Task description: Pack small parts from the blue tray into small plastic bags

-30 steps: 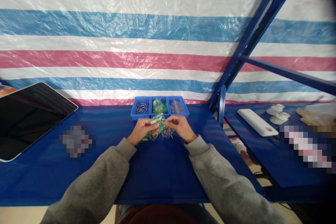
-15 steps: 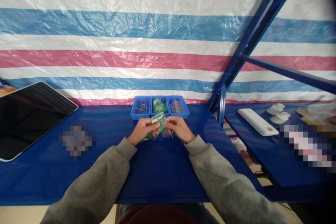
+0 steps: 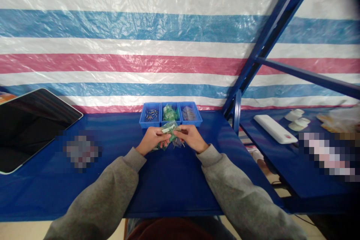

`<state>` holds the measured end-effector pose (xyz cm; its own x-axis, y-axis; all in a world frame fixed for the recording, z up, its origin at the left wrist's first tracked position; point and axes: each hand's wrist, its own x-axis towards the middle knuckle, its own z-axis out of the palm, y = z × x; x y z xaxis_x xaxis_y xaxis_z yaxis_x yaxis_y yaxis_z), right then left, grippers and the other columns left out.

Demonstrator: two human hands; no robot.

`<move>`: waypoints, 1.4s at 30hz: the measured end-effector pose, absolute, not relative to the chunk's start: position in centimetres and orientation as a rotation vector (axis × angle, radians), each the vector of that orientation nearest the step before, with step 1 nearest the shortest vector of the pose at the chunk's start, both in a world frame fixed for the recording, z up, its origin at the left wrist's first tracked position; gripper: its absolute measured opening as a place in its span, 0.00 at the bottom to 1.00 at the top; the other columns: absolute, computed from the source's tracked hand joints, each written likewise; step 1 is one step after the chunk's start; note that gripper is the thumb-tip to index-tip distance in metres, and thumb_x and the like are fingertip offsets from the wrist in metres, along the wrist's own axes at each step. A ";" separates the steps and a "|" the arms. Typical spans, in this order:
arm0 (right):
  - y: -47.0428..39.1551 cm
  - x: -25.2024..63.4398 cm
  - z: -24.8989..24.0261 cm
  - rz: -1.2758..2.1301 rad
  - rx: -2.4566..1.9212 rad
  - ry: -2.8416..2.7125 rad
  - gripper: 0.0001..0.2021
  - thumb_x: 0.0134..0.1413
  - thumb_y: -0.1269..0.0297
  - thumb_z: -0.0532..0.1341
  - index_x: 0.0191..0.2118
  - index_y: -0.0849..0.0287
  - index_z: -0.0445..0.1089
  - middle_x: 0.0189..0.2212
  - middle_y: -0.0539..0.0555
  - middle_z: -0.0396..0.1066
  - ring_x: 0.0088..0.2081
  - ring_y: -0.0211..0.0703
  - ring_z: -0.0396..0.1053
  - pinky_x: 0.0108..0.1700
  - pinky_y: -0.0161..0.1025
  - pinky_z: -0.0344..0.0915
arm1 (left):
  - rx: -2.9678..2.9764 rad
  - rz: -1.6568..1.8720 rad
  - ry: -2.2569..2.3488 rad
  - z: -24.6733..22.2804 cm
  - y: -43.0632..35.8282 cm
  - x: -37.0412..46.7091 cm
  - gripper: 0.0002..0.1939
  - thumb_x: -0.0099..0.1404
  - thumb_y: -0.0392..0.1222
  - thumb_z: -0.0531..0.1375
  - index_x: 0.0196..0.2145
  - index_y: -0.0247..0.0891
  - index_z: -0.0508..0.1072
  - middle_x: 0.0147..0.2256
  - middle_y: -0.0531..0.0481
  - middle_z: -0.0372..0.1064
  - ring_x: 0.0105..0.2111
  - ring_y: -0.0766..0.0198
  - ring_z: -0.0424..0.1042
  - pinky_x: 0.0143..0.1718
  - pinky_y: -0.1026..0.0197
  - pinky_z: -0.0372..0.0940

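Between my two hands is a small clear plastic bag (image 3: pixel 169 126) with green and white contents. My left hand (image 3: pixel 152 139) pinches its left side, fingers closed. On the other side my right hand (image 3: pixel 191 137) is closed too, thumb and fingertips at the bag's right edge. Thin metal pins (image 3: pixel 179 143) and more clear plastic show under the right fingers; whether they are held or lie on the table cannot be made out. Just beyond are three joined blue bins: the left bin (image 3: pixel 142 120) with metal pins, the middle with green packets (image 3: pixel 170 113), the right with clear bags (image 3: pixel 189 113).
A dark-screened tablet (image 3: pixel 33 127) lies at the left, near a blurred-out item (image 3: pixel 81 151). Right of the blue table (image 3: pixel 171 187) rises a blue metal frame (image 3: pixel 237 110). The second table holds a white oblong device (image 3: pixel 275 129) and white round pieces (image 3: pixel 298 123).
Both hands stay in almost the same place. The fingers shift slightly on the bag, and its top shows a little more upright and open to view.
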<state>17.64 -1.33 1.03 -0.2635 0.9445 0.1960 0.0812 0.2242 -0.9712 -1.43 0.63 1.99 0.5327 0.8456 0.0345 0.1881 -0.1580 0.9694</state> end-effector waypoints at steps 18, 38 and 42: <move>-1.1 18.1 0.9 1.085 -1.030 -1.503 0.12 0.46 0.57 0.63 0.23 0.61 0.67 0.15 0.47 0.61 0.17 0.34 0.58 0.21 0.33 0.55 | 1.691 0.734 0.909 2.8 0.4 -1.6 0.18 0.57 0.49 0.60 0.20 0.29 0.71 0.17 0.49 0.69 0.13 0.72 0.62 0.15 0.69 0.55; -0.7 18.3 0.6 1.256 -0.980 -1.564 0.17 0.48 0.52 0.61 0.23 0.62 0.65 0.15 0.48 0.62 0.17 0.33 0.59 0.19 0.31 0.54 | 1.530 0.894 0.870 2.5 0.1 -0.9 0.18 0.56 0.49 0.61 0.23 0.28 0.72 0.23 0.44 0.73 0.20 0.66 0.69 0.19 0.65 0.64; -0.7 18.0 0.4 1.167 -0.992 -1.485 0.17 0.46 0.53 0.63 0.21 0.61 0.62 0.14 0.46 0.60 0.16 0.32 0.56 0.19 0.31 0.53 | 1.605 0.871 0.842 2.6 0.2 -1.0 0.18 0.59 0.50 0.58 0.27 0.28 0.74 0.25 0.44 0.73 0.22 0.65 0.70 0.22 0.65 0.65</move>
